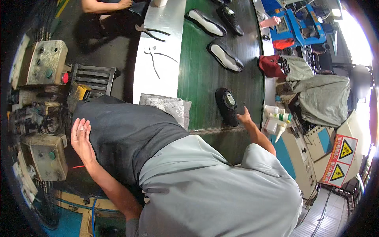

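My left hand (81, 142) hangs in the air beside my dark trousers, its fingers stretched out and holding nothing. Over the green conveyor belt (197, 83) reaches my right hand (245, 118), with a finger extended and the thumb close to the edge of a black shoe (226, 107). Whether the thumb touches the shoe I cannot tell. Farther along the belt lie another black shoe (229, 19) and two dark shoes with pale soles or insides, one nearer (225, 56) and one farther (206, 22).
Two pairs of pliers (152, 32) (155, 59) lie on the white ledge left of the belt, near a folded patterned cloth (167, 106). White bottles (276, 117) stand at the belt's right edge. Control boxes (43, 63) line the left side. Another person's arm (106, 6) shows at far left.
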{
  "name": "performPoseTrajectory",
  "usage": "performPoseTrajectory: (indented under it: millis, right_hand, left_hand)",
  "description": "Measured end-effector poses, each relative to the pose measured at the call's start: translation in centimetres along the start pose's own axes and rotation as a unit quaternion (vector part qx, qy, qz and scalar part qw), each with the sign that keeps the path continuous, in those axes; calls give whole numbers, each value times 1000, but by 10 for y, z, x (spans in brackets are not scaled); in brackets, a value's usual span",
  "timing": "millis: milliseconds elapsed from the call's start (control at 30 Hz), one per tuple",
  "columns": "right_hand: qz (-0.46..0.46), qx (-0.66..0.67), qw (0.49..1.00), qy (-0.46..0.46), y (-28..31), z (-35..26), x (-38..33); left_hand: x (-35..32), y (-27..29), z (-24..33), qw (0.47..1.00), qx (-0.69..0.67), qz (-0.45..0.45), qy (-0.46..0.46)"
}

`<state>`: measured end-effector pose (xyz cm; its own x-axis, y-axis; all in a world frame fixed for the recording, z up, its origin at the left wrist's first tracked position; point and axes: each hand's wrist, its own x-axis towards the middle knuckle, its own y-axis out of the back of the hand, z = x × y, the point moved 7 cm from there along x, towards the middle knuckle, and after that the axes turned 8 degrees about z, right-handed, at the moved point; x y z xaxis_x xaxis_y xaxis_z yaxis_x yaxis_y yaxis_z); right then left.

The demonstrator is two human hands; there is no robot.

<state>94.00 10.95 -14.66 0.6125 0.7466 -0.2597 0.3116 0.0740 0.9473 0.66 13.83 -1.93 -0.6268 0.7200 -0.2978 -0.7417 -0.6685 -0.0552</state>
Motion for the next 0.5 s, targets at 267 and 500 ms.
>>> performPoseTrajectory:
  millis: [267, 500]
  right_hand:
    - [-164, 155, 972, 70, -7, -93, -20]
    - [-36, 107, 992, 51, -2, -121, -38]
  left_hand:
    - [-14, -45, -8, 998, 50, -30, 35]
    - [-38, -93, -10, 996, 20, -80, 16]
